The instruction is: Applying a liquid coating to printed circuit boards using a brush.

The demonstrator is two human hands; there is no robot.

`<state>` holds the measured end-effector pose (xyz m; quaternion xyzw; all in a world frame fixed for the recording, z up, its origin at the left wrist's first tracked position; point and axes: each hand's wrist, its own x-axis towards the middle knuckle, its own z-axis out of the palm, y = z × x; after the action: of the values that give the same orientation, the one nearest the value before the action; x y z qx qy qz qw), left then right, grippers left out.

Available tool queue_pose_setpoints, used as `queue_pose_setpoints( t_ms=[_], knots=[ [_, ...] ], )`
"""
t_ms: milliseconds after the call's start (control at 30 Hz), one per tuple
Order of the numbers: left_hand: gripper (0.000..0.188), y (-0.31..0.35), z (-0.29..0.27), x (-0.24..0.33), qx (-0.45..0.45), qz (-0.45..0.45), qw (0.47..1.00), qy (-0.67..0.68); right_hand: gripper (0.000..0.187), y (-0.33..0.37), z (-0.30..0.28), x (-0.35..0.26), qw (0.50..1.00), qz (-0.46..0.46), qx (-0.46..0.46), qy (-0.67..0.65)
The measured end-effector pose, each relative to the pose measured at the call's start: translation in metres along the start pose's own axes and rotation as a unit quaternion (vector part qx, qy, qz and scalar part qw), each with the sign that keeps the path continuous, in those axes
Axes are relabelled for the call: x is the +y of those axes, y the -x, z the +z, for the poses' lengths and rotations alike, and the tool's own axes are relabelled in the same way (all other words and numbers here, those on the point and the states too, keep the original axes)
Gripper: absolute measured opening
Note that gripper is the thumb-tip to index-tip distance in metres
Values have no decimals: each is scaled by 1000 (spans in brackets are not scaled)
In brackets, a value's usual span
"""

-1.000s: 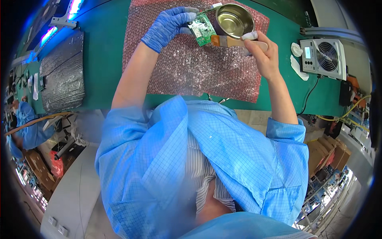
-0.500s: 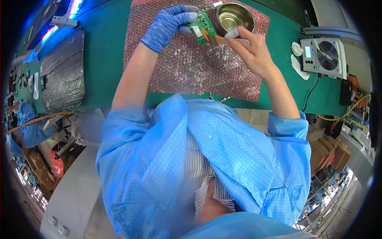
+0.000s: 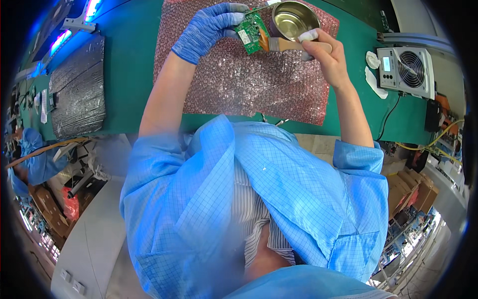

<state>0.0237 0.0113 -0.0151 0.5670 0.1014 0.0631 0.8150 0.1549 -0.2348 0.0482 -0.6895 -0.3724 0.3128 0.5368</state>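
Head view, looking down. Upper part of the frame, left of center: left hand [image 3: 208, 31] in a blue knit glove, with fingers and thumb closed on the left edge of a green circuit board [image 3: 252, 31], held slanted at top center over a sheet of pinkish bubble wrap [image 3: 239, 89]. To the right of the board: right hand [image 3: 330, 59], ungloved apart from white finger covers [image 3: 308, 35], gripping the pale handle of a flat brush [image 3: 286, 45]. Orange-brown bristles pointing left, over the lower right part of the board; too small to tell whether touching. Just above the brush: round metal cup [image 3: 290, 21], with open top toward the camera. Beneath the wrap: green work surface [image 3: 129, 74]. Upper right: white fan unit [image 3: 409, 72], beside crumpled white tissue [image 3: 372, 60]. Upper left: lit lamp bar [image 3: 94, 9], above a dark, shiny sheet [image 3: 77, 89]. Lower center: blue checked smock [image 3: 174, 199] over a striped shirt [image 3: 246, 194]. Right edge: cardboard boxes [image 3: 406, 192].
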Motion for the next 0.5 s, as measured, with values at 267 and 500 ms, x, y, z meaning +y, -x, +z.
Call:
queue_pose_setpoints(
  t_ms=[267,500],
  knots=[
    [30,2,2,-7,88,-11,995,48,17,6,22,-9,991,-77,53,97],
    [22,8,25,13,148,-9,982,121,14,-10,38,-12,914,-274,35,298]
  ],
)
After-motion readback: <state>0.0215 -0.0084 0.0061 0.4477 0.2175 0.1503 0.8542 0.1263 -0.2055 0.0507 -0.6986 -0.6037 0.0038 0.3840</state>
